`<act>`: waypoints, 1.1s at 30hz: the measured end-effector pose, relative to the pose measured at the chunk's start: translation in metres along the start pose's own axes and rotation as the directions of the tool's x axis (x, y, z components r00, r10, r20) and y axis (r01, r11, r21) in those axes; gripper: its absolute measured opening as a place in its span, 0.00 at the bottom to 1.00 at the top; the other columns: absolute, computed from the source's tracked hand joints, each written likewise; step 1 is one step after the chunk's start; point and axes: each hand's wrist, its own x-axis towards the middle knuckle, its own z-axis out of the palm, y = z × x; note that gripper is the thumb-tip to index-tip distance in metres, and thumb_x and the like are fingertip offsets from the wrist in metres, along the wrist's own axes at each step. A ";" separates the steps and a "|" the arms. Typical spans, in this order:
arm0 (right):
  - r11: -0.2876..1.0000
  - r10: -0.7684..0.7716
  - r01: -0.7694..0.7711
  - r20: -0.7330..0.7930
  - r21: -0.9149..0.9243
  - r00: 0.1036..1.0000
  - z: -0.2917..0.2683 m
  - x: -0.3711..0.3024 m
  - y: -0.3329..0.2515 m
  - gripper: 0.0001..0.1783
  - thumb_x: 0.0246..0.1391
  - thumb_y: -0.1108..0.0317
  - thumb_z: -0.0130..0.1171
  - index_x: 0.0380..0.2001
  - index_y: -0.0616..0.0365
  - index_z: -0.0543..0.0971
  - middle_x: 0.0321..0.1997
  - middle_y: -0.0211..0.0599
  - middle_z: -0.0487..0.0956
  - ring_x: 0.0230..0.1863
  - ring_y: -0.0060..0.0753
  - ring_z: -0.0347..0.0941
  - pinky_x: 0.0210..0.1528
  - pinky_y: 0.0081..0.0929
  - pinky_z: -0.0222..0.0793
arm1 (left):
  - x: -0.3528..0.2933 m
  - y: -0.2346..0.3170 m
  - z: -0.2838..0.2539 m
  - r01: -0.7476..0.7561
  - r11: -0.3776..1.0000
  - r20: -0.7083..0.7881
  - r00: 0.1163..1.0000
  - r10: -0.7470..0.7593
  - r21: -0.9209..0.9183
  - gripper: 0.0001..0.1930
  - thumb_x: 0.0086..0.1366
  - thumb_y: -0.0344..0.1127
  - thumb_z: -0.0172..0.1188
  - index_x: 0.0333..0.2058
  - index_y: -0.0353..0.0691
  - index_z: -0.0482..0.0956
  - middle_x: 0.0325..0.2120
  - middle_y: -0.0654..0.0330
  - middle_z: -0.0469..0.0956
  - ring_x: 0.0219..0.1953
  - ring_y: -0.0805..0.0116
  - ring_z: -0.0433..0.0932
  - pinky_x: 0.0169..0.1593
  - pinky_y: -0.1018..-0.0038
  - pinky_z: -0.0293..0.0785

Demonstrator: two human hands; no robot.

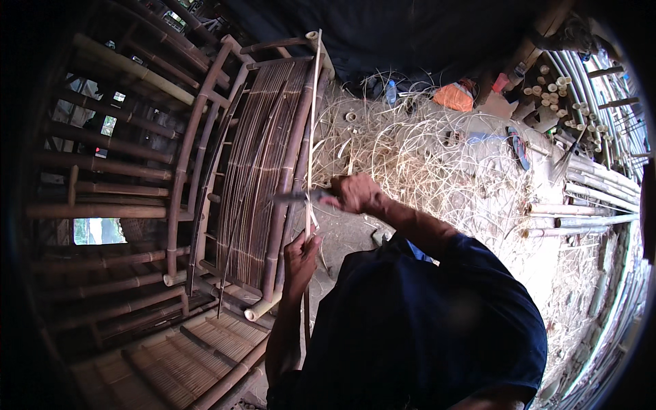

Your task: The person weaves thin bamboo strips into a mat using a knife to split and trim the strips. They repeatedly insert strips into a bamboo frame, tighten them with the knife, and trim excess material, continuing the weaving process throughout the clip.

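Observation:
My left hand [301,254] is closed around a long, thin bamboo strip [313,116], which runs up past the bench's far end. Above it, my right hand [356,193] grips a knife, its blade [292,197] pointing left across the strip. The blade is slightly blurred, and its handle is mostly hidden in my fist. A narrow shaving curls off near the blade. Just left of both hands stands a dark bamboo bench [256,164] with a slatted top.
Stacked bamboo frames [123,198] fill the left side. Loose shavings [410,157] cover the ground to the right. Farther off lie an orange bag [454,97], a plastic bottle [391,93] and a sandal [518,147]. Bamboo poles [594,221] lie at the far right.

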 end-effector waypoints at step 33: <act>-0.024 0.450 -0.294 0.273 0.955 0.850 -0.066 0.074 0.048 0.10 0.56 0.67 0.59 0.28 0.63 0.81 0.25 0.38 0.80 0.21 0.26 0.74 0.22 0.28 0.71 | -0.049 -0.010 -0.057 0.043 0.909 0.163 0.979 -0.121 0.415 0.34 0.68 0.53 0.60 0.66 0.38 0.65 0.55 0.43 0.76 0.56 0.55 0.78 0.58 0.64 0.74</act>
